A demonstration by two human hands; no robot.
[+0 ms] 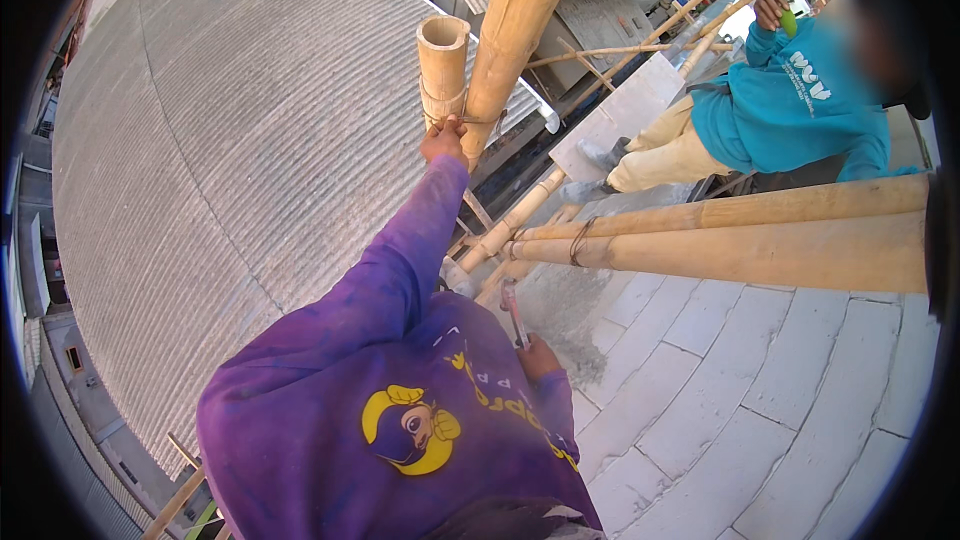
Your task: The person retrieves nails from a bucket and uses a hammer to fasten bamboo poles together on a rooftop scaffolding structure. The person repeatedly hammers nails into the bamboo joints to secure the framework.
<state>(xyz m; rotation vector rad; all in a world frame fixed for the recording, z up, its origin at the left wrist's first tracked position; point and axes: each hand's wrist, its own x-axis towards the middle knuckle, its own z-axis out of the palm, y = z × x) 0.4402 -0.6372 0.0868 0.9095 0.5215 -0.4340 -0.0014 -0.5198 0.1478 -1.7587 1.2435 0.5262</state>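
Observation:
My left hand (446, 141) reaches far out, its fingers closed on the thin dark tie wire (484, 121) around two bamboo poles. One is a short, open-topped bamboo pole (442, 65); beside it a thicker bamboo pole (517, 15) rises out of view. Low by my body, my right hand (540, 357) is closed around a slim reddish hand tool (514, 312), which points up and away from me. Its exact kind is unclear. My purple sleeve and shirt cover much of the view's lower middle.
Two bamboo poles (740, 240), tied with wire, cross on the right above a pale block wall (700, 370). Beyond them, a person in a teal top (770, 110) holds something green. A corrugated roof (240, 140) fills the left, lower down, with a gap alongside.

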